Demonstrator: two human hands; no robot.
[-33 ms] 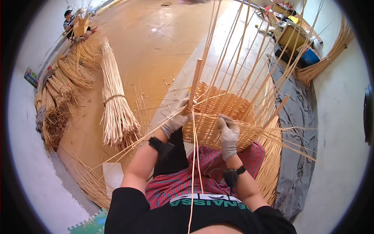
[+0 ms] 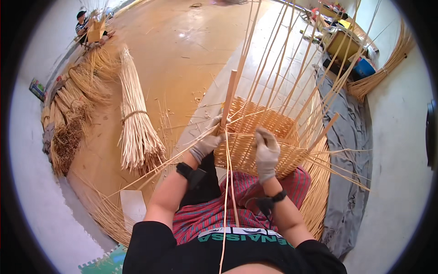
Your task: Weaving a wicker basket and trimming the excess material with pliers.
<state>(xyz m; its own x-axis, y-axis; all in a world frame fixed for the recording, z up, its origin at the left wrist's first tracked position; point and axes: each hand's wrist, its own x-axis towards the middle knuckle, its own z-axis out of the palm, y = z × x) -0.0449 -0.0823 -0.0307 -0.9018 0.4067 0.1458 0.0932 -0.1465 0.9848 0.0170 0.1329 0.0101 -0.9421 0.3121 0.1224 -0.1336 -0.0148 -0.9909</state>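
Note:
A partly woven wicker basket (image 2: 269,155) rests on my lap, tilted, with long upright rods (image 2: 269,59) rising from its walls. My gloved left hand (image 2: 209,139) is closed around its left corner, at the foot of a flat wooden stake (image 2: 229,98). Loose willow-like strands (image 2: 227,178) hang from that corner over my lap, and others run out to the left. In front of the basket's near wall, my gloved right hand (image 2: 267,148) is raised with its fingers curled; what they hold, if anything, I cannot make out. A second stake (image 2: 324,132) stands at the right corner.
A tied bundle of pale rods (image 2: 134,114) lies on the floor to the left. More bundles (image 2: 68,118) line the left wall. Grey cloth (image 2: 344,182) and long rods (image 2: 319,187) lie on my right. A person (image 2: 82,25) sits at the far left.
My right hand has lifted slightly away from the basket's near rim and turned a little. My left hand stays at the corner.

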